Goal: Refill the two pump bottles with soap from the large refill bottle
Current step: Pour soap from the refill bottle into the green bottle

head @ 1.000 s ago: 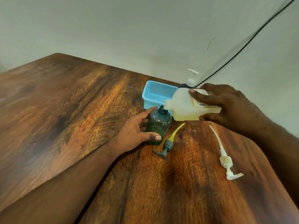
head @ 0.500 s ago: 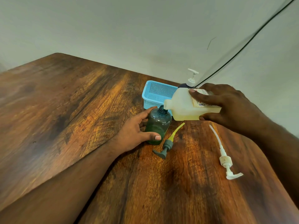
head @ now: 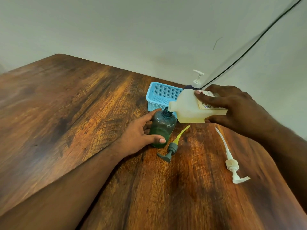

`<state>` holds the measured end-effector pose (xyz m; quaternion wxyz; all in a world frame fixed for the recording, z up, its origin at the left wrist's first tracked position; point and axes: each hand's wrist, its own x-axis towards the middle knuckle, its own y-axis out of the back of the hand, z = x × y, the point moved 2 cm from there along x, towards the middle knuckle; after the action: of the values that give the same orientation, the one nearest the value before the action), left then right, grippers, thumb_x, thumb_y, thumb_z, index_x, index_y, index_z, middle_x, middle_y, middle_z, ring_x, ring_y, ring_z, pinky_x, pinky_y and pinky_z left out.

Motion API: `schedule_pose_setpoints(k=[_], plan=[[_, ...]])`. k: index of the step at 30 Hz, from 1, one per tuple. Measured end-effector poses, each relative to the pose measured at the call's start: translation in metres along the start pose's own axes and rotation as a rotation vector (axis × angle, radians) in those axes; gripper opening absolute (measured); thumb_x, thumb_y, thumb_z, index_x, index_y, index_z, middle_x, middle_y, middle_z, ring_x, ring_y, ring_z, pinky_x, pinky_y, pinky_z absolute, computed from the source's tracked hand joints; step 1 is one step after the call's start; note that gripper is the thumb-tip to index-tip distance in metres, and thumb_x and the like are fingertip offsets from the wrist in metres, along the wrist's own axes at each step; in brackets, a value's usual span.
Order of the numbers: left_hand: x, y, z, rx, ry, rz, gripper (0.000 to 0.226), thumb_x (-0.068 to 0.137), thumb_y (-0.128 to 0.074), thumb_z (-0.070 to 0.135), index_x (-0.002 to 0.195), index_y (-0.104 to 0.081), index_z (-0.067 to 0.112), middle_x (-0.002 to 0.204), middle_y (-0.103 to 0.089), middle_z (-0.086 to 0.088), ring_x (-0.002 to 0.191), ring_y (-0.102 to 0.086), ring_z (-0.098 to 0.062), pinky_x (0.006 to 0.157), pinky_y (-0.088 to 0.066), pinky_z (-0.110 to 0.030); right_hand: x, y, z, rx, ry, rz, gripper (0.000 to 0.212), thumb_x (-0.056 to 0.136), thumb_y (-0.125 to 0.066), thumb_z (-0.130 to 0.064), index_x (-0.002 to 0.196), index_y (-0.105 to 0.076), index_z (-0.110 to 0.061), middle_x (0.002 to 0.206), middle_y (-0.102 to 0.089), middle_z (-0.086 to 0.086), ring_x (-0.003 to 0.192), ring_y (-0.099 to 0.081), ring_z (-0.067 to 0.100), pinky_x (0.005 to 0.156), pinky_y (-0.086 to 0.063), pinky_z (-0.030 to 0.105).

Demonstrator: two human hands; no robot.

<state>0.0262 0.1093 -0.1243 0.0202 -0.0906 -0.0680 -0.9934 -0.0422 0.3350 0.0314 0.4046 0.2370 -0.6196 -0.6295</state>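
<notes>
My left hand (head: 138,135) wraps the green pump bottle (head: 162,128), thumb across its front, fingers behind; it stands upright on the wooden table (head: 74,113), neck uncapped. My right hand (head: 232,107) grips the large refill bottle (head: 187,107), tipped sideways, spout at the green bottle's mouth. Gray pump head (head: 171,149) lies just beside the green bottle; white pump head (head: 230,161) lies further right. Blue basket (head: 162,95) behind; second pump bottle (head: 196,82) stands behind the refill bottle.

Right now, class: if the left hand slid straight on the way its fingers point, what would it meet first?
The left hand already holds the green pump bottle. Beyond it, the blue basket seems next in line, though depth is unclear.
</notes>
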Motion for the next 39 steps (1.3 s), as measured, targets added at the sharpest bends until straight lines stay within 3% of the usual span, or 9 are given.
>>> schedule_pose_setpoints(k=[9, 14, 18, 24, 31, 35, 39], plan=[[-0.0001, 0.0005, -0.0006, 0.013, 0.002, 0.002, 0.094, 0.07, -0.084, 0.006, 0.149, -0.037, 0.024, 0.137, -0.057, 0.013, 0.12, -0.058, 0.002, 0.091, -0.05, -0.012, -0.0002, 0.0009, -0.0021, 0.006, 0.012, 0.024, 0.073, 0.079, -0.076, -0.02, 0.142, -0.04, -0.028, 0.143, -0.047, 0.017, 0.128, -0.043, 0.04, 0.098, -0.042, 0.06], [-0.0007, 0.0008, -0.0005, 0.03, -0.002, 0.004, 0.094, 0.07, -0.086, 0.01, 0.149, -0.039, 0.027, 0.138, -0.057, 0.014, 0.122, -0.059, -0.002, 0.098, -0.05, -0.02, -0.0001, 0.0014, -0.0017, -0.001, 0.034, 0.02, 0.072, 0.08, -0.076, -0.021, 0.143, -0.04, -0.025, 0.141, -0.049, 0.016, 0.126, -0.046, 0.039, 0.098, -0.042, 0.058], [-0.0007, 0.0006, -0.0004, 0.027, 0.005, -0.001, 0.094, 0.07, -0.085, 0.008, 0.149, -0.037, 0.026, 0.135, -0.056, 0.018, 0.12, -0.058, 0.003, 0.092, -0.049, -0.012, 0.0004, 0.0002, -0.0013, -0.019, 0.039, 0.019, 0.073, 0.08, -0.075, -0.022, 0.144, -0.039, -0.026, 0.141, -0.048, 0.016, 0.126, -0.045, 0.039, 0.098, -0.042, 0.058], [0.0001, 0.0004, -0.001, 0.032, -0.01, -0.001, 0.095, 0.07, -0.086, 0.008, 0.151, -0.038, 0.023, 0.142, -0.057, 0.005, 0.126, -0.058, -0.011, 0.102, -0.05, -0.029, 0.0005, 0.0006, 0.0001, -0.038, 0.046, 0.014, 0.074, 0.079, -0.077, -0.023, 0.143, -0.041, -0.024, 0.138, -0.051, 0.016, 0.122, -0.048, 0.038, 0.093, -0.044, 0.058], [0.0002, 0.0004, -0.0012, 0.028, -0.004, 0.0, 0.095, 0.07, -0.085, 0.007, 0.15, -0.037, 0.023, 0.141, -0.057, 0.007, 0.125, -0.058, -0.008, 0.098, -0.051, -0.022, 0.0014, 0.0012, 0.0001, -0.032, 0.054, 0.023, 0.073, 0.078, -0.078, -0.021, 0.142, -0.044, -0.023, 0.137, -0.051, 0.018, 0.121, -0.049, 0.04, 0.092, -0.044, 0.059], [-0.0003, 0.0005, -0.0009, 0.042, -0.004, 0.001, 0.096, 0.07, -0.085, 0.009, 0.151, -0.037, 0.025, 0.142, -0.056, 0.007, 0.127, -0.057, -0.011, 0.103, -0.05, -0.029, 0.0012, 0.0011, -0.0008, -0.025, 0.062, 0.024, 0.073, 0.077, -0.079, -0.018, 0.141, -0.045, -0.021, 0.135, -0.053, 0.019, 0.12, -0.049, 0.041, 0.092, -0.045, 0.059], [0.0004, 0.0004, -0.0004, 0.041, -0.002, 0.0, 0.096, 0.07, -0.085, 0.008, 0.151, -0.036, 0.026, 0.143, -0.055, 0.007, 0.127, -0.056, -0.011, 0.102, -0.05, -0.027, 0.0015, 0.0021, -0.0012, -0.024, 0.052, 0.024, 0.073, 0.076, -0.08, -0.017, 0.14, -0.045, -0.021, 0.136, -0.052, 0.02, 0.121, -0.049, 0.043, 0.092, -0.045, 0.06]])
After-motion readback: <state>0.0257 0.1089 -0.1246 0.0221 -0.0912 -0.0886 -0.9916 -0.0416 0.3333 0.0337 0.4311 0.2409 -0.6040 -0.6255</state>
